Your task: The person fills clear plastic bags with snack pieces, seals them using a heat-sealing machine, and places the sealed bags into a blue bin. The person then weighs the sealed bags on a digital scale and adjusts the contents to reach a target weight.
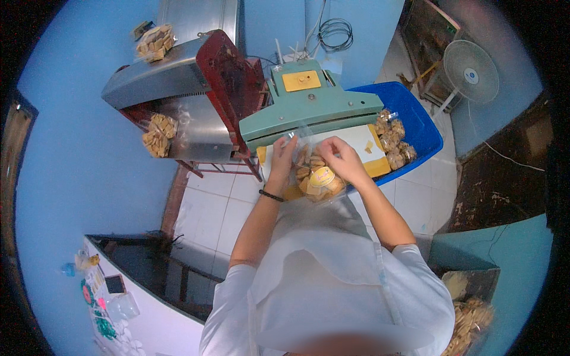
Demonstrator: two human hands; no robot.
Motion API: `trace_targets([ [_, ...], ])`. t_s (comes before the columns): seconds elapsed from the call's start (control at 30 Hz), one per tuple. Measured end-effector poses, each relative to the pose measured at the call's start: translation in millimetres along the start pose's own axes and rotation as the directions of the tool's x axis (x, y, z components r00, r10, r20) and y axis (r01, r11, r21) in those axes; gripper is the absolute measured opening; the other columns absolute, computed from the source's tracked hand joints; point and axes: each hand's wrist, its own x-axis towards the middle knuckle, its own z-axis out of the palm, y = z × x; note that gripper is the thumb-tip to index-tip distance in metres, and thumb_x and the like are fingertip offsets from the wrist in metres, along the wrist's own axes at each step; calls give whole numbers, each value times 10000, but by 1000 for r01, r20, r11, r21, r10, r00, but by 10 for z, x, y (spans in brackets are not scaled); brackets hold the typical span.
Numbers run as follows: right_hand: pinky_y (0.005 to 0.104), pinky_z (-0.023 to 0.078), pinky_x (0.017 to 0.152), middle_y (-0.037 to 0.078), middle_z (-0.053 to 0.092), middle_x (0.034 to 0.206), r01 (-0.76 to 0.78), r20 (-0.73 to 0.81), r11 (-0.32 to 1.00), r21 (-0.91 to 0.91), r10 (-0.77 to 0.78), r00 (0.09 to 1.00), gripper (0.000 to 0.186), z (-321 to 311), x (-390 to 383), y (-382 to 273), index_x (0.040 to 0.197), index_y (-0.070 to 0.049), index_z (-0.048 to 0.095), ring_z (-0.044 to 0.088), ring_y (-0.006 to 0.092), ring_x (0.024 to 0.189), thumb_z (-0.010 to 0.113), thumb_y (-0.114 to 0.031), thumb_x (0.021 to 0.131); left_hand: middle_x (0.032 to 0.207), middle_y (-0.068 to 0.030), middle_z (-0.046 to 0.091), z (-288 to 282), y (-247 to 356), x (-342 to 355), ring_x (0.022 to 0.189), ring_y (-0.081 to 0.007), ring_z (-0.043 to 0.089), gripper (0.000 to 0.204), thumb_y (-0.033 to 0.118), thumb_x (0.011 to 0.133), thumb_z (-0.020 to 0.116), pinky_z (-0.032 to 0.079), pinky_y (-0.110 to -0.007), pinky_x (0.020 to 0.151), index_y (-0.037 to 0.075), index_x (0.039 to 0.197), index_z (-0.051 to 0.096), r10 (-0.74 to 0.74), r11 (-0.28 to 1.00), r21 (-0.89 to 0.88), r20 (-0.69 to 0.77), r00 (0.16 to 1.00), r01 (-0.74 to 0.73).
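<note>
A clear bag of brown biscuits [306, 166] with an oval yellow label lies on the white board with yellow edges [374, 155], below the green sealing machine [309, 107]. My left hand [282, 157] grips the left side of the bag's crumpled top at the machine's slot. My right hand [341, 157] has its fingers closed on the right side of the bag's top, just above the label.
A steel-and-red machine [211, 71] at left carries biscuit bags [159, 135]. At right are a blue tub [424, 136] holding several bags and a standing fan [478, 71]. A cluttered white table [151, 302] is lower left, more biscuits [472, 326] lower right.
</note>
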Motion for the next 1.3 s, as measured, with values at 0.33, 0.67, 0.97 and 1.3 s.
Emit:
trace_targets([
  [0.33,308,469,641,63,617,743,59,33,983,176,-66,997,184,-42,26,-269,919,18,661,564,162,638,668,-163,887,1097,-84,676,91,408,-409,980,-137,635,231,91,1003,543,496,-258,870,-23,1198,589,416,846,298,150,897,-442],
  [0.67,352,452,937,134,577,1130,335,76,917,215,-358,931,149,15,-437,-536,970,4,635,576,264,1056,676,-81,855,1122,-105,691,-55,919,-914,1048,-153,639,367,-15,871,661,465,-289,956,13,1222,561,698,452,490,326,638,-745],
  [0.97,392,455,977,162,610,1189,512,-51,857,51,-510,859,119,160,-31,-524,916,-33,711,579,304,1150,740,-48,801,1062,-56,697,-297,841,-624,1017,-123,634,365,11,844,706,496,-273,863,49,1193,604,348,720,506,329,878,-475],
  [1.3,313,518,840,86,684,983,323,-83,893,312,-313,946,105,172,-134,-539,885,-28,710,669,218,923,756,-35,791,1032,-114,720,-312,860,-865,1043,-227,665,116,51,859,704,489,-333,921,16,969,695,544,438,658,348,763,-613],
])
